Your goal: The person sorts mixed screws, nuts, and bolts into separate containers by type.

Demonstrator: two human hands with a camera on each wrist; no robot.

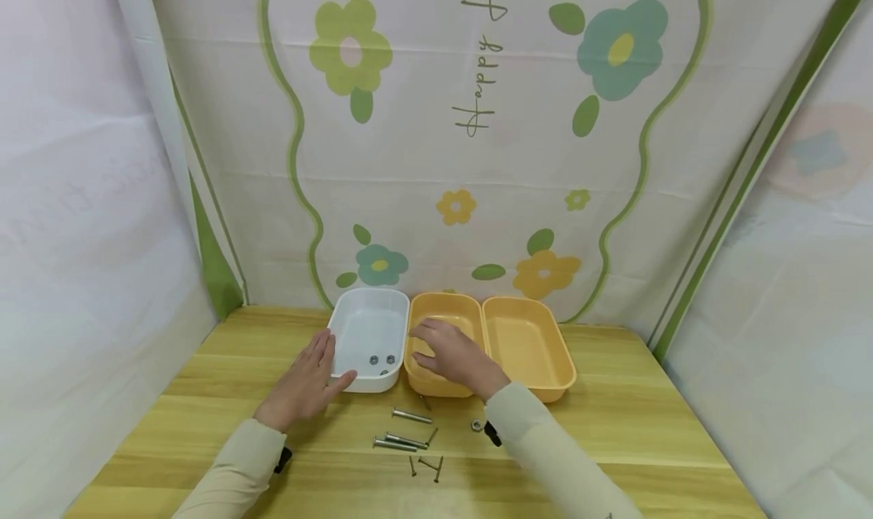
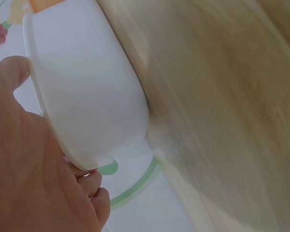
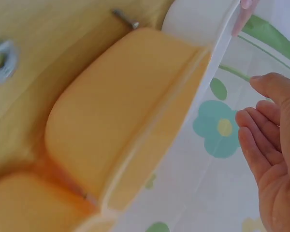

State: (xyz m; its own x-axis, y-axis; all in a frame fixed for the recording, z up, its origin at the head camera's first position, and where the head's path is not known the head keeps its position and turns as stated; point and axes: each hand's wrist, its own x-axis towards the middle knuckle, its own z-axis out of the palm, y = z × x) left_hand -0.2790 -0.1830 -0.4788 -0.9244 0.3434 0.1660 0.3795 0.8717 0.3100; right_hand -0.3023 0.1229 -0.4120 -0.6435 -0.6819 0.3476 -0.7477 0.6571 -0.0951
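My left hand [image 1: 303, 382] rests on the near left corner of the white tray [image 1: 368, 383], its fingers along the left side and the thumb at the front rim. In the left wrist view that thumb [image 2: 15, 71] touches the rim. Inside the tray lie metal nuts [image 1: 373, 360], one partly hidden by the front wall. My right hand [image 1: 453, 356] hovers over the middle orange tray [image 1: 446, 299]. Its fingers are loosely bent, and the right wrist view shows nothing between them and the thumb.
A second orange tray [image 1: 528, 345] stands at the right of the row. On the wooden table in front lie bolts [image 1: 412, 415], several small screws [image 1: 439, 470] and a loose nut [image 1: 477, 425] near my right wrist. Printed cloth hangs behind and at both sides.
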